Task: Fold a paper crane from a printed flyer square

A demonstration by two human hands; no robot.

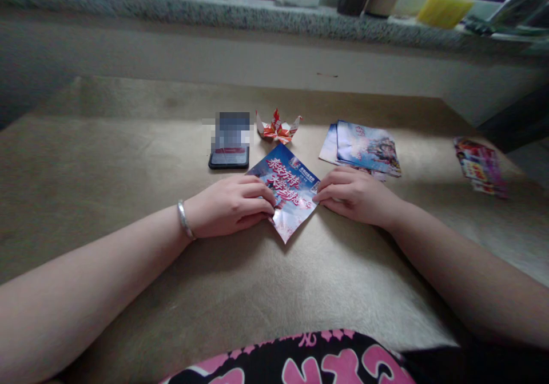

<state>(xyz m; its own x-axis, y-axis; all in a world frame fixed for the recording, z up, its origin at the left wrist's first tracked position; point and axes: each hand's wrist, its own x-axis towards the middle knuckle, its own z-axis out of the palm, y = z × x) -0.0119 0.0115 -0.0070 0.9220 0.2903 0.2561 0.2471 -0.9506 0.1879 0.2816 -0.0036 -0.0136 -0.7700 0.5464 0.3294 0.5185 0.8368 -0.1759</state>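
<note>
A square sheet of printed paper (pixel 295 215), blue fading to pale pink with red and white lettering, is turned so a corner points toward me. My left hand (pixel 235 204), a silver bangle at its wrist, is closed on the sheet's left side, its fingers curled over the edge. At the opposite corner, my right hand (pixel 358 195) pinches the paper between thumb and fingers. The left corner is partly hidden beneath my fingers. Just beyond the sheet sits a folded red and white paper crane (pixel 278 129).
Left of the crane lies a phone (pixel 229 158), its screen partly blurred. Several printed sheets (pixel 364 143) are stacked behind my right hand, and colourful papers (pixel 480 166) lie farther right. A stone windowsill (pixel 257 12) holding various items runs along the back.
</note>
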